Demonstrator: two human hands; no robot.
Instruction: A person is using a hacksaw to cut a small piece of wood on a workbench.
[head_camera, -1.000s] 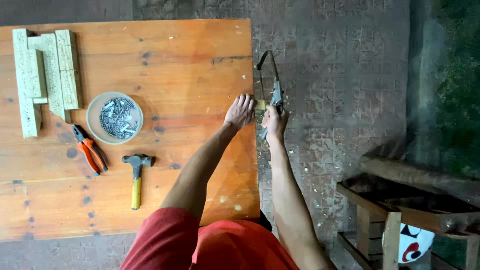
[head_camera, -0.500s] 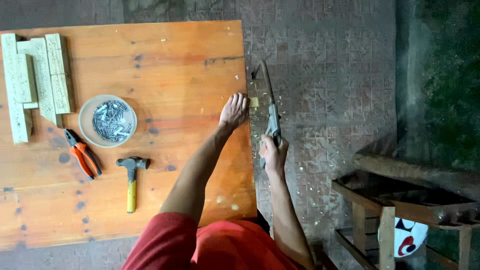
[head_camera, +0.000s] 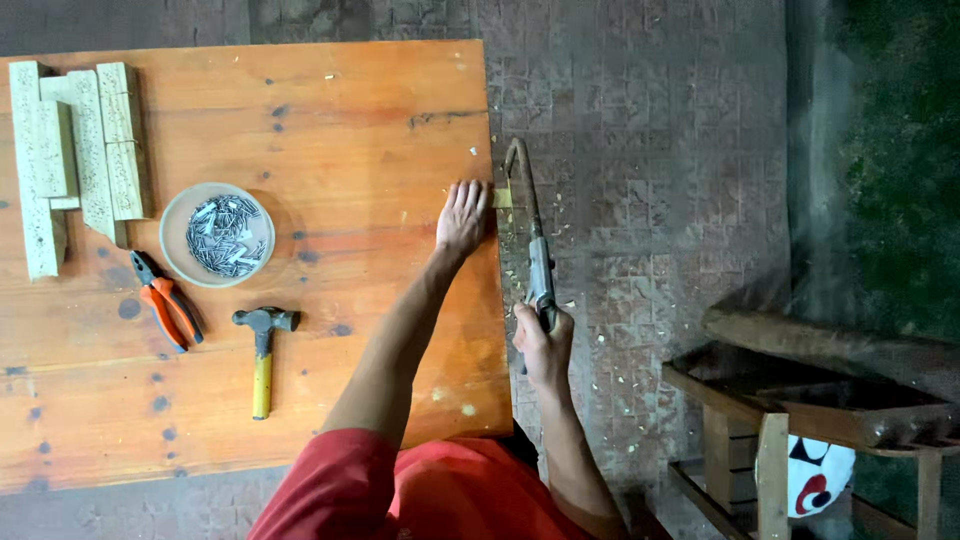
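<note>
Surface: wooden table (head_camera: 300, 120), paved floor beside.
Left hand (head_camera: 462, 215): flat, fingers spread, pressing small wood strip (head_camera: 502, 197).
Right hand (head_camera: 541, 345): fingers closed round saw (head_camera: 530, 230) handle.
Count: one hammer (head_camera: 262, 350), one pliers (head_camera: 165, 300), one nail bowl (head_camera: 217, 235).

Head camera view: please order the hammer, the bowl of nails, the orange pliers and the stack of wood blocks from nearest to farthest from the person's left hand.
Measured from the left hand, which lies flat at the table's right edge:
1. Hammer, left of the hand and lower in the picture.
2. Bowl of nails, farther left, level with the hand.
3. Orange pliers, beyond the bowl and lower.
4. Stack of wood blocks, at the far left edge.
</note>
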